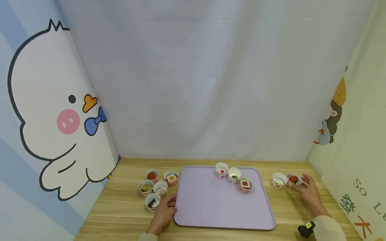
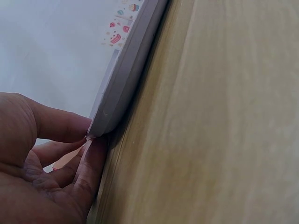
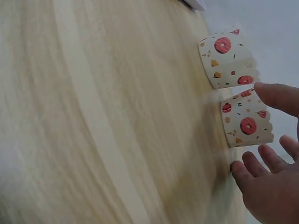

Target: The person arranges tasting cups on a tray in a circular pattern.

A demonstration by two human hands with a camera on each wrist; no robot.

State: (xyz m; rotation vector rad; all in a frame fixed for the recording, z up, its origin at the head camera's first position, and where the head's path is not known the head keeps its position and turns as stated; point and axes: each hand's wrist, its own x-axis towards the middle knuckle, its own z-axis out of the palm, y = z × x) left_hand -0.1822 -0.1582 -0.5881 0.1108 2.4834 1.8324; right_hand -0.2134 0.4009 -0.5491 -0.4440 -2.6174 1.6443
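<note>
My left hand (image 1: pixel 164 211) pinches the left rim of a lilac tray (image 1: pixel 223 207); in the left wrist view the thumb is above the edge and fingers are below it. At the right, my right hand (image 1: pixel 309 192) is spread beside a paper baking cup (image 1: pixel 293 180) with something red inside. In the right wrist view its thumb is at the rim of that donut-print cup (image 3: pixel 246 123), and the other fingers stand apart from it. A second baking cup (image 1: pixel 278 180) with a pale content stands close by. On the tray's far right side sit three more cups (image 1: pixel 234 175).
Left of the tray several baking cups (image 1: pixel 152 202) with small differing contents are grouped on the wooden table (image 1: pixel 114 214). A black device (image 1: pixel 306 229) is on the right wrist. Grey cloth (image 1: pixel 193 83) hangs behind, with printed curtains at both sides.
</note>
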